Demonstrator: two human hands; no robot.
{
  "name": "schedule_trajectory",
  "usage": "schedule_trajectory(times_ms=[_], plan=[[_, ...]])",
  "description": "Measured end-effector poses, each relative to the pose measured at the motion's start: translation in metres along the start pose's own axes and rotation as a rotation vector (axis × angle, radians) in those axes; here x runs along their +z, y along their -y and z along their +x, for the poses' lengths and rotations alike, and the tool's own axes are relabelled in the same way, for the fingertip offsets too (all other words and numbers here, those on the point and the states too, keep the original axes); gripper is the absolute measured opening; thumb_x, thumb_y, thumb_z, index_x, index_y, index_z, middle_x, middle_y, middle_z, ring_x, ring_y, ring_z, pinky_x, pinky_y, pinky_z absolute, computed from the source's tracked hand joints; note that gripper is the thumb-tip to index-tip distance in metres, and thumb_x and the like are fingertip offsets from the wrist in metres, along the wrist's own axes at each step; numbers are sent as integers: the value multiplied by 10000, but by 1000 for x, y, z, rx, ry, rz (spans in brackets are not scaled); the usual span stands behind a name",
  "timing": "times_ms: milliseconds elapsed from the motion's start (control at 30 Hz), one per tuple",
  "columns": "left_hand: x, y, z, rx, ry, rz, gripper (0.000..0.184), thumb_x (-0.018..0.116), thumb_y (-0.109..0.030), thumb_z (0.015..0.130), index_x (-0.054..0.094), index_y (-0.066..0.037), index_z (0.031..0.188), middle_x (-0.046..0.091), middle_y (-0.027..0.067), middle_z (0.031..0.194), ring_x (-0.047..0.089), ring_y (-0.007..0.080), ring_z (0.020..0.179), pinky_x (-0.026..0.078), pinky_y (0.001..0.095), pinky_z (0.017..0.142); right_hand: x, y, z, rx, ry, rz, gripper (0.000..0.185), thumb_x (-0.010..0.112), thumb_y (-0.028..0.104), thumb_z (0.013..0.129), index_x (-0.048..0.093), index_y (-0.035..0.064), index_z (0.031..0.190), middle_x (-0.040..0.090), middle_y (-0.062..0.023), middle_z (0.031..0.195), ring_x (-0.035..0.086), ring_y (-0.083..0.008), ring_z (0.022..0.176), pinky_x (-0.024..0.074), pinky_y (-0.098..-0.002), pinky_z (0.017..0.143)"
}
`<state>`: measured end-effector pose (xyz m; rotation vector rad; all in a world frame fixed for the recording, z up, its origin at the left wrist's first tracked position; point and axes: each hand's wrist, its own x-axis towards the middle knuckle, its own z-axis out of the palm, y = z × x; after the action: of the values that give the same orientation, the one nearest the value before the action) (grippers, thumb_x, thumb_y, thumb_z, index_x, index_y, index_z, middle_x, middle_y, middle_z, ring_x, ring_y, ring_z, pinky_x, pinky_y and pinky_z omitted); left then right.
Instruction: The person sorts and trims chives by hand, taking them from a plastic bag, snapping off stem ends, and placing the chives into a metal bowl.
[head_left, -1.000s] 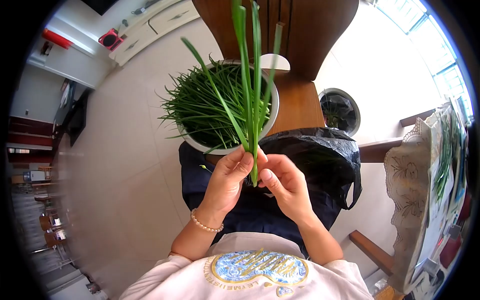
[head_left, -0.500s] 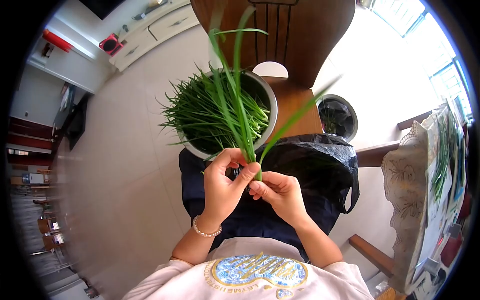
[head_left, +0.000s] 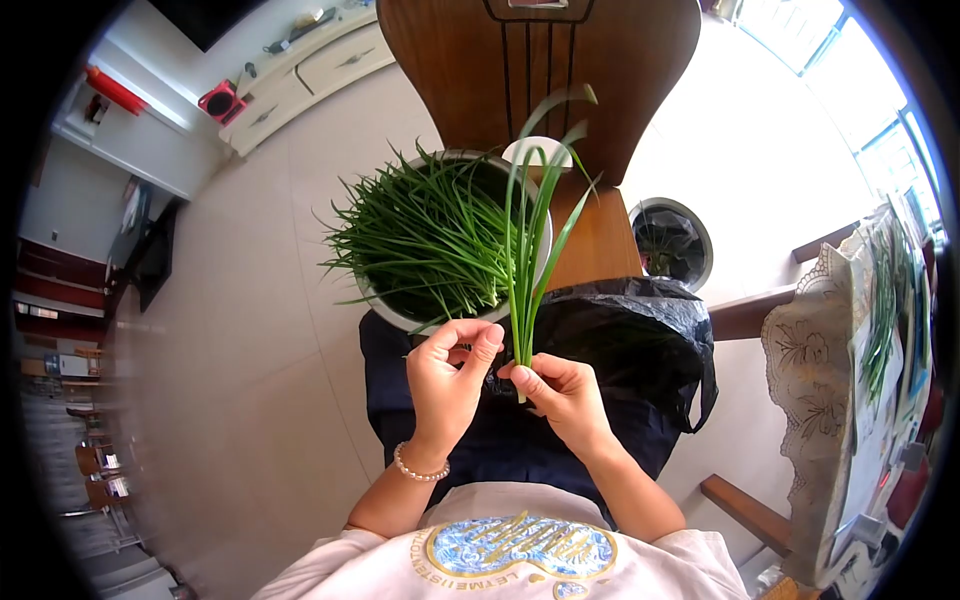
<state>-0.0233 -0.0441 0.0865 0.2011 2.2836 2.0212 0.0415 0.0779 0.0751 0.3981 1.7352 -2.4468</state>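
Note:
Upright between my hands stands a small bunch of long green leaves (head_left: 524, 290), its pale base pinched in my right hand (head_left: 566, 398). My left hand (head_left: 450, 375) is just left of the stems, thumb and forefinger pressed together; anything between them is too small to make out. Beyond my hands, a metal bowl (head_left: 400, 318) holds a large heap of similar green leaves (head_left: 430, 235). A black plastic bag (head_left: 650, 325) lies open on the right, beside my right hand. Its inside is dark.
A wooden chair (head_left: 590, 235) supports the bowl. Behind it on the right, a bin (head_left: 708, 245) lined with black plastic stands on the floor. At the far right, a lace-edged cloth (head_left: 815, 350) covers a table with papers and green leaves on it.
My left hand has let go of the bunch and moved left of it. The bunch has stayed in my right hand, its leaves now closer together. The view has tilted slightly upward.

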Motion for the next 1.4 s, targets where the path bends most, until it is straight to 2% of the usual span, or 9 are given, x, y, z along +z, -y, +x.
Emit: schedule_trajectory(times_ms=[67, 300, 467, 733, 1033, 1133, 1200, 1367, 1400], plan=[[2, 0, 1, -50, 13, -105, 185, 651, -158, 786, 625, 25, 793, 626, 40, 673, 543, 40, 575, 434, 174, 498, -1, 1, 0, 45, -4, -42, 177, 605, 178, 824, 642, 6, 839, 491, 46, 638, 387, -44, 566, 336, -214, 507], [-2, -6, 0, -68, 68, 109, 155, 639, -131, 797, 602, 20, 792, 608, 16, 727, 533, 33, 636, 421, 160, 562, -3, -14, -1, -101, -41, -303, 185, 610, 173, 821, 619, -11, 810, 476, 42, 598, 386, -42, 554, 326, -207, 491], [3, -3, -5, -110, 11, -120, 155, 566, -139, 848, 551, 15, 857, 623, 47, 735, 550, 45, 640, 418, 168, 574, 3, -3, -3, 61, -61, 31, 212, 571, 207, 850, 637, 7, 873, 452, 52, 563, 376, -18, 480, 277, -168, 428], [6, -7, -12, -30, -17, -183, 133, 478, -164, 897, 472, -32, 877, 621, 73, 741, 551, 69, 621, 423, 177, 575, 5, -3, 0, 46, -106, 87, 236, 517, 223, 883, 591, 15, 801, 442, 52, 554, 351, -12, 421, 251, -166, 381], [6, -13, -20, 245, -373, -330, 121, 396, -133, 921, 400, -14, 899, 572, 125, 744, 509, 99, 532, 439, 177, 500, 33, 22, 7, -128, -273, 159, 252, 460, 241, 910, 545, 28, 806, 413, 21, 517, 359, -46, 385, 242, -174, 365], [-21, -21, -5, 403, -625, -316, 174, 363, -190, 935, 409, -26, 905, 528, 101, 710, 453, 87, 502, 386, 170, 431, 6, 20, 22, -276, -568, 300, 229, 454, 223, 913, 510, 51, 773, 394, 36, 531, 338, -30, 410, 241, -174, 375], [-39, -31, 3, 399, -634, -266, 163, 373, -183, 932, 415, -27, 912, 530, 94, 712, 448, 81, 501, 390, 168, 437, -14, 25, 23, -288, -578, 226, 223, 454, 219, 913, 518, 49, 784, 399, 35, 549, 331, -30, 431, 245, -174, 396], [-23, -27, -13, 221, -387, -295, 150, 387, -188, 931, 441, -48, 926, 529, 69, 718, 442, 81, 505, 386, 180, 453, -6, 31, 29, -299, -367, -117, 205, 464, 166, 904, 532, 9, 792, 417, 26, 643, 383, -35, 529, 315, -179, 469], [-21, -26, -15, 212, -360, -294, 150, 392, -185, 929, 439, -43, 930, 536, 77, 716, 449, 85, 491, 394, 180, 444, -3, 34, 33, -292, -365, -151, 184, 492, 150, 883, 533, -9, 801, 423, -14, 653, 403, -85, 537, 347, -214, 496]])
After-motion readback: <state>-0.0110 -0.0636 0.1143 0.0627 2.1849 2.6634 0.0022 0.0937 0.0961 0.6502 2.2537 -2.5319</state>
